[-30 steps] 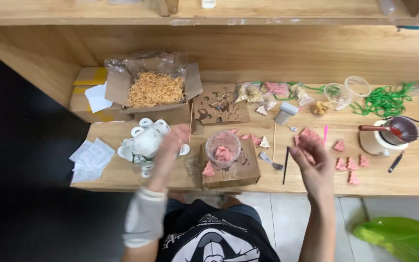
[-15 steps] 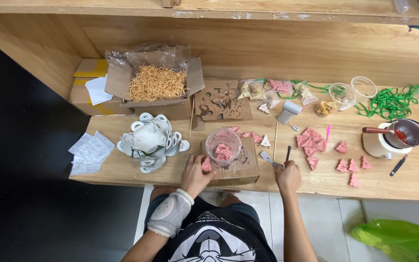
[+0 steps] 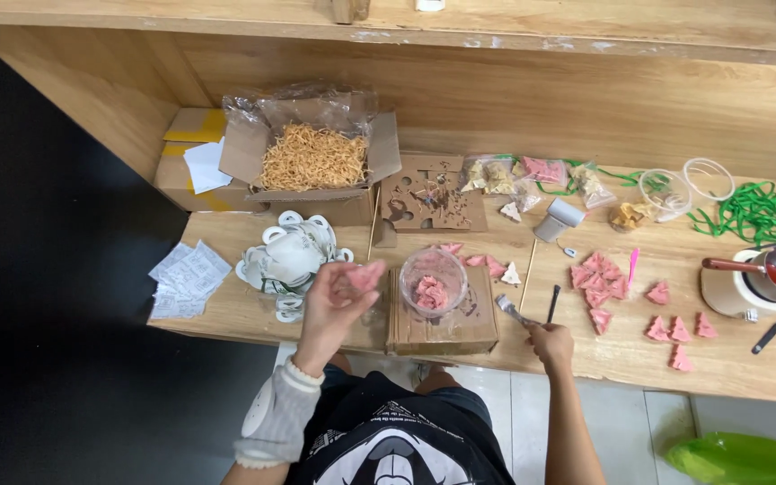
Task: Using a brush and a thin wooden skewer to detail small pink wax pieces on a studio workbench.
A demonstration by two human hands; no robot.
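Over the bench edge: left hand (image 3: 339, 301) pinching a pink piece (image 3: 363, 275) beside the jar (image 3: 432, 280), right hand (image 3: 551, 341) closed on a metal tool (image 3: 512, 310). Looks mid-filling; probably needs careful aim over that mouth.

Light wooden bench (image 3: 226, 310): cardboard boxes (image 3: 321, 202), white paper slips (image 3: 189, 278), pink triangular pieces (image 3: 599, 283), green cords (image 3: 756, 211), small brown pot (image 3: 752, 280), maybe wax inside.

Pink triangular piece (image 3: 365, 275) pinched in raised left hand (image 3: 339, 301), small metal tool (image 3: 514, 311) gripped in right hand (image 3: 551, 342)
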